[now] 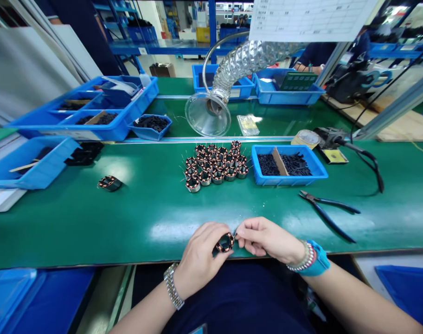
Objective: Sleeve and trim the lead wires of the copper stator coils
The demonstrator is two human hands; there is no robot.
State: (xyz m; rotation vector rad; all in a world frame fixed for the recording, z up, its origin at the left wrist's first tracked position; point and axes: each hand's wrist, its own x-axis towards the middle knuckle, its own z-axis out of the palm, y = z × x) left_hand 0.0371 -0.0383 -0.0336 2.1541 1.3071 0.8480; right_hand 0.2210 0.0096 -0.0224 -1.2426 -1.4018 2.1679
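My left hand [206, 246] is closed around a motor stator [225, 242], a ring wound with copper, and holds it near the table's front edge. Its round opening faces up toward me. Close by on the right, my right hand [255, 236] pinches a small dark piece [236, 235] at the stator's rim; its exact kind is too small to tell. Beyond the hands stands a group of several similar stators [216, 163], some with thin wire ends sticking out. Another single stator [109, 183] lies apart on the left.
Right of the group is a blue divided tray [290, 182] of short black pieces. Cutting pliers [328, 213] lie open on the green table [145, 204]. A clear extraction funnel [207, 116] hangs over the back. Blue bins [116, 127] line the left; a soldering-type tool [331, 139] sits right.
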